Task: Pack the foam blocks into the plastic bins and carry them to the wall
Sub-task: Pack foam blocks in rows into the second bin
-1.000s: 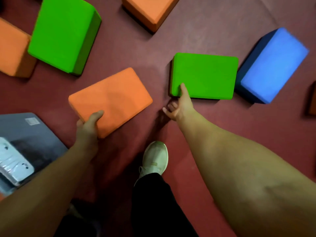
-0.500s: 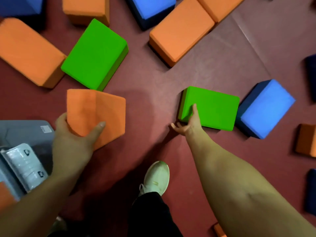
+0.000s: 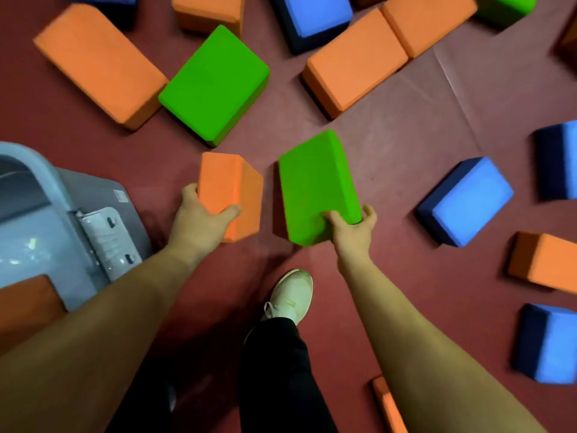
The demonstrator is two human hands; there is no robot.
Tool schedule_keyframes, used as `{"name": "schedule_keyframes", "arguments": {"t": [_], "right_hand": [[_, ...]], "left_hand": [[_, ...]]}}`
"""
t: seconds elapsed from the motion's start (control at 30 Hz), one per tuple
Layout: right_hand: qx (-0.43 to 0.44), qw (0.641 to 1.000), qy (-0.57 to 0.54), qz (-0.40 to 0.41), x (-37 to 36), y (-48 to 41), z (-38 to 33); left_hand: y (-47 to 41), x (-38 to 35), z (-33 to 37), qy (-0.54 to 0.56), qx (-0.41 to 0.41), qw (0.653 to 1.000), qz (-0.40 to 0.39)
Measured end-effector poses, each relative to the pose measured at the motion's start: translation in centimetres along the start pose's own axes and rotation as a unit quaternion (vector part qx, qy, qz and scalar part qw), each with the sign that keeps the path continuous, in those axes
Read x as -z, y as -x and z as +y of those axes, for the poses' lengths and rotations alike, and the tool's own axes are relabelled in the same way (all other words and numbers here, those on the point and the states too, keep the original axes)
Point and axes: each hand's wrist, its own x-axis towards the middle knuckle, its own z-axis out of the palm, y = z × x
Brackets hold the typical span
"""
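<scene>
Left hand (image 3: 199,220) is wrapped round the near end of an orange foam block (image 3: 229,195), thumb on one face and fingers on the other. Right hand (image 3: 352,229) is doing the same with a green foam block (image 3: 315,189), thumb on top and fingers curled under the corner. Both blocks look lifted off the red floor mat (image 3: 406,126), side by side but not touching, long axes running roughly 6 to 12 o'clock away from the person

What matters next is where the grey plastic bin (image 3: 71,195) sits: about 9 o'clock from both hands, latch (image 3: 103,242) facing them. It looks like there's already an orange block inside (image 3: 25,304). The left hand is way nearer, the right one would have to cross past it, so I'd guess orange goes in first, swinging sideways to 9 and turning the long axis to fit the opening

Loads more blocks are scattered from 10 round to 4 o'clock, so I'd say packing is nowhere near done
</scene>
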Motion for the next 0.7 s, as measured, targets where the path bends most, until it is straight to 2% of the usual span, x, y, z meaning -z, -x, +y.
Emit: {"name": "schedule_keyframes", "arguments": {"t": [0.1, 0.23, 0.37, 0.47, 0.53, 0.7], "right_hand": [[0.099, 0.990, 0.090, -0.043, 1.5, 4.8, -2.7], [0.183, 0.970, 0.126, -0.097, 1.2, 12.8, -7.7], [0.295, 0.924, 0.199, -0.142, 0.0, 21.1, -13.2], [0.359, 0.893, 0.210, -0.172, -0.6, 27.3, -16.8], [0.388, 0.877, 0.208, -0.192, -2.2, 31.6, -18.3], [0.423, 0.847, 0.215, -0.239, -8.0, 38.8, -18.7]], "left_hand": [[3.4, 4.0, -1.1, -0.006, -0.008, 1.000, 0.006], [8.2, 9.6, -2.8, 0.035, 0.000, 0.998, 0.046], [12.6, 16.4, -3.7, 0.105, 0.007, 0.989, 0.100], [15.2, 22.6, -4.9, 0.158, 0.021, 0.980, 0.118], [16.4, 27.4, -6.9, 0.185, 0.024, 0.973, 0.134], [16.9, 35.0, -12.6, 0.169, 0.023, 0.967, 0.188]]}}
